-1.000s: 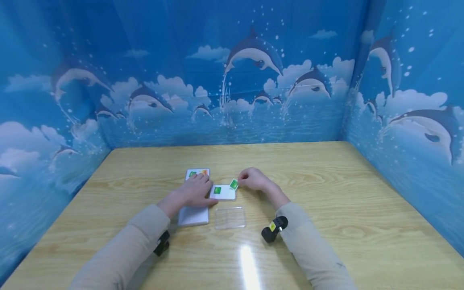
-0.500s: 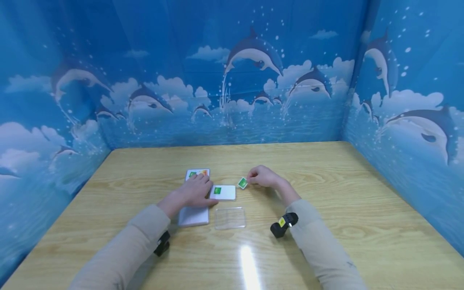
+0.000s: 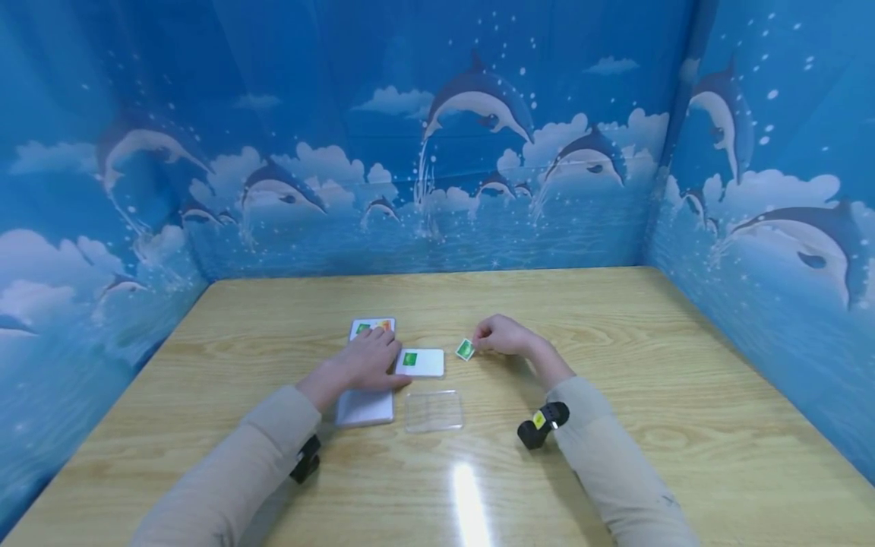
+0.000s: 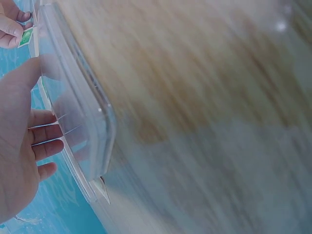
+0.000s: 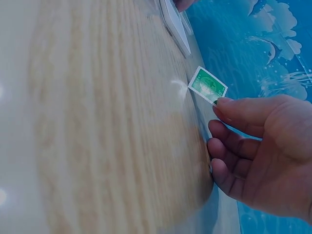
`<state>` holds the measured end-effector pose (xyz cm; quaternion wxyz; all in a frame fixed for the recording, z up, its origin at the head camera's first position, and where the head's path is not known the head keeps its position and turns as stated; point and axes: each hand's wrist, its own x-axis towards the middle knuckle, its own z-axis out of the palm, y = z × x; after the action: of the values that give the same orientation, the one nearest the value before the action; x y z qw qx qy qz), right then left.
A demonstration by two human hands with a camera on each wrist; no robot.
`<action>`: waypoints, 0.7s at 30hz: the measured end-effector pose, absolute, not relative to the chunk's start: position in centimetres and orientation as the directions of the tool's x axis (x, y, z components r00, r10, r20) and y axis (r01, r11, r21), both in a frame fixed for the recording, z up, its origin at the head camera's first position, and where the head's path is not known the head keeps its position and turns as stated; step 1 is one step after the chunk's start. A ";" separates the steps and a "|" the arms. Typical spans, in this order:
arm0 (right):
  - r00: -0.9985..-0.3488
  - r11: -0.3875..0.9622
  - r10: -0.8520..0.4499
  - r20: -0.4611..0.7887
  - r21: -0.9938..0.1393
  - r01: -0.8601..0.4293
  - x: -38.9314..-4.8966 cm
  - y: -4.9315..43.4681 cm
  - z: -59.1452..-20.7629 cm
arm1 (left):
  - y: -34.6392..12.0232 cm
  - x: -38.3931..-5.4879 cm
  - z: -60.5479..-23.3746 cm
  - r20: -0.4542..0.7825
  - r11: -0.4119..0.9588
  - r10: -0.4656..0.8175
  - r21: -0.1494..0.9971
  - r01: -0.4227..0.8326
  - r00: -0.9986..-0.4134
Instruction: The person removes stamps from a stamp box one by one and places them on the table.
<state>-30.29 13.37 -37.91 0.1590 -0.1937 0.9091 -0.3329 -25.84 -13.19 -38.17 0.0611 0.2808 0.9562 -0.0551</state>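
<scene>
My right hand (image 3: 506, 336) pinches a green postage stamp (image 3: 465, 349) between thumb and forefinger, just right of the white card. In the right wrist view the stamp (image 5: 207, 86) shows a perforated white edge, held by one corner. My left hand (image 3: 369, 358) lies fairly flat over a pale, flat case. Its thumb touches the near left edge of the white card (image 3: 429, 366), which bears another green stamp (image 3: 409, 359). At the case's far end (image 3: 373, 324) a green and an orange stamp show beyond my fingers. The left wrist view shows the fingers (image 4: 46, 132) extended behind clear plastic.
A white block-like case (image 3: 364, 409) lies just nearer than my left hand. A shallow clear plastic lid (image 3: 434, 412) sits to its right. Dolphin-printed blue curtain (image 3: 437, 190) encloses the back and sides of the wooden table (image 3: 615, 327).
My right hand has drawn the green stamp off the white card's right end and moved it rightward, clear of the card. The left hand has stayed in place.
</scene>
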 end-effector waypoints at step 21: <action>-0.890 0.761 -0.441 -0.115 -0.574 -0.302 -32.4 10.9 -38.6 | -13.2 -25.7 -38.1 -0.128 0.828 0.543 -0.081 0.555 -0.830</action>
<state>-32.45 10.87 -38.59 0.1226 -0.1996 0.9303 -0.2824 -25.71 -13.24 -38.09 0.0497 0.2875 0.9548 -0.0575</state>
